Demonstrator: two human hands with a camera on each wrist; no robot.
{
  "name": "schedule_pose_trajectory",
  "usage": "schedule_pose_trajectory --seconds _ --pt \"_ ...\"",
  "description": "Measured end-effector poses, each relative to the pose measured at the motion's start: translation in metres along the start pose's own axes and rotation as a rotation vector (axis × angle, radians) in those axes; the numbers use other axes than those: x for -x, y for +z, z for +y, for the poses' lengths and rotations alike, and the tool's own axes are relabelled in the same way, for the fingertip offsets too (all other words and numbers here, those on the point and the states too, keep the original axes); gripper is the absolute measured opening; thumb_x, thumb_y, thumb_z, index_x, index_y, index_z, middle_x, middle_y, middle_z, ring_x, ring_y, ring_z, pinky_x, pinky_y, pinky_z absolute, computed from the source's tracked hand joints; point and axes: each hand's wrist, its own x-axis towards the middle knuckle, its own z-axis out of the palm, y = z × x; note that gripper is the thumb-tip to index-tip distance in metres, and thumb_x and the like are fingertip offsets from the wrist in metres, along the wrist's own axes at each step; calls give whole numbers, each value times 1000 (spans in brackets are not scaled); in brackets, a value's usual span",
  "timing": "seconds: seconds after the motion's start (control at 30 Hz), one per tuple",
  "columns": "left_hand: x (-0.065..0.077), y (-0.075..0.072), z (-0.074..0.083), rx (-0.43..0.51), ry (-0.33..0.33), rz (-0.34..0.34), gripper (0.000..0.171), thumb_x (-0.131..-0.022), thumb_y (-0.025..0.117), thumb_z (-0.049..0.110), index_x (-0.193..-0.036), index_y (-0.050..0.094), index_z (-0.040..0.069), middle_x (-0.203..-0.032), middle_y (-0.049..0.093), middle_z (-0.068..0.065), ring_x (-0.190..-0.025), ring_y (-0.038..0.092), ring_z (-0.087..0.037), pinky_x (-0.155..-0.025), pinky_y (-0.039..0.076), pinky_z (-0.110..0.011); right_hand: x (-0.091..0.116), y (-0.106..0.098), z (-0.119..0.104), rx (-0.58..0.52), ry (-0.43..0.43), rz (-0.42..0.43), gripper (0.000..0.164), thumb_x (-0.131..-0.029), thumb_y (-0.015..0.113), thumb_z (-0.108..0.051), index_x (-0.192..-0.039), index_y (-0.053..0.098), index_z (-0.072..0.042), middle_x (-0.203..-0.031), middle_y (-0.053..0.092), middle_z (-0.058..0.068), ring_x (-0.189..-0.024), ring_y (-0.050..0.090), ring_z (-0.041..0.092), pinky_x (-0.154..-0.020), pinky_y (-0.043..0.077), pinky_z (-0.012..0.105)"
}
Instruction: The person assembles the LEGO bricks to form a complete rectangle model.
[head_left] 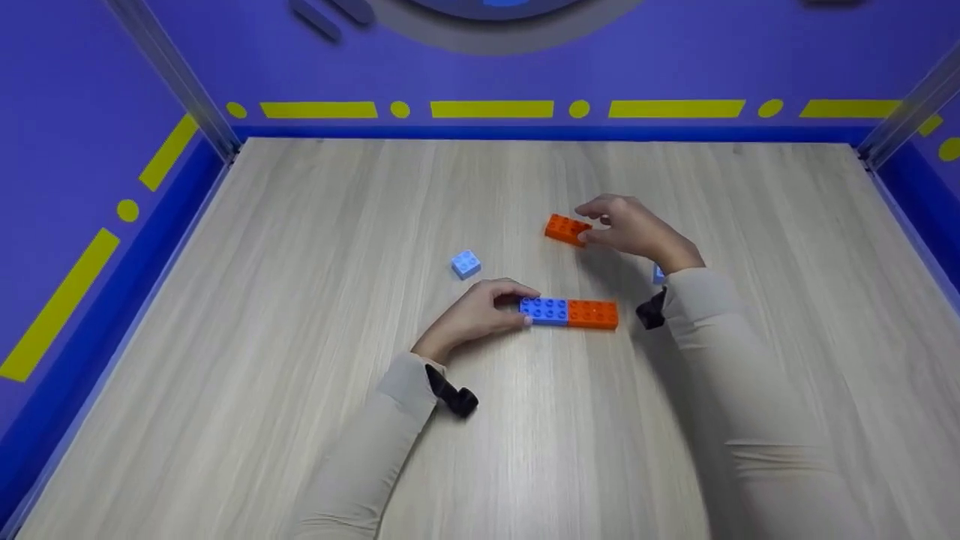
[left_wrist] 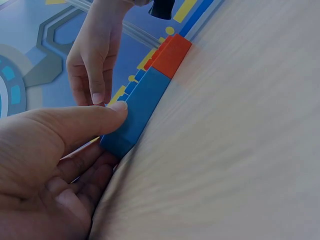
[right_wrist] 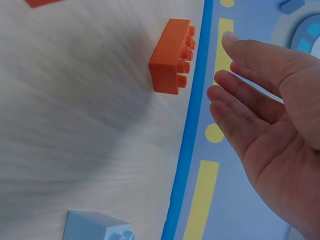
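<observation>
My left hand (head_left: 484, 309) grips the left end of a blue toy building brick (head_left: 545, 311), with the thumb on its near side. Butted against that brick's right end is an orange brick (head_left: 594, 314), the two forming one straight row on the table. In the left wrist view the thumb presses the blue brick's side (left_wrist: 137, 112). Farther back, my right hand (head_left: 630, 231) hovers over a separate orange brick (head_left: 562, 228), studs up. The right wrist view shows a gap between the loosely bent fingers and this orange brick (right_wrist: 169, 57).
A small light blue brick (head_left: 466, 264) lies behind my left hand. Another light blue brick (head_left: 658, 274) is partly hidden by my right wrist. The wooden table (head_left: 337, 225) is bounded by blue panels (head_left: 675, 67) at the back and sides.
</observation>
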Motion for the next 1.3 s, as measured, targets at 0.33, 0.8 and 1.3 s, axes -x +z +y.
schedule_pose_trajectory --seconds 0.33,0.8,1.3 --pt "-3 0 1 23 -2 -8 39 -85 72 17 -123 66 21 -128 60 3 -123 50 -13 -110 36 -33 -8 3 9 -17 42 -35 45 -92 64 -11 -134 54 -1 -134 55 18 -122 52 34 -103 43 48" --pt "-4 0 0 14 -5 -8 39 -85 73 18 -123 66 23 -128 61 4 -122 50 -13 -110 36 -33 -15 11 10 -25 41 -57 49 -90 66 -11 -137 52 -2 -134 55 19 -117 52 32 -104 43 47" --pt "-3 0 -1 14 2 -6 40 -84 73 15 -123 66 21 -128 61 2 -123 51 -14 -110 35 -33 -15 21 4 73 -13 -44 39 -88 68 -5 -126 62 -1 -123 59 17 -109 53 30 -102 45 44"
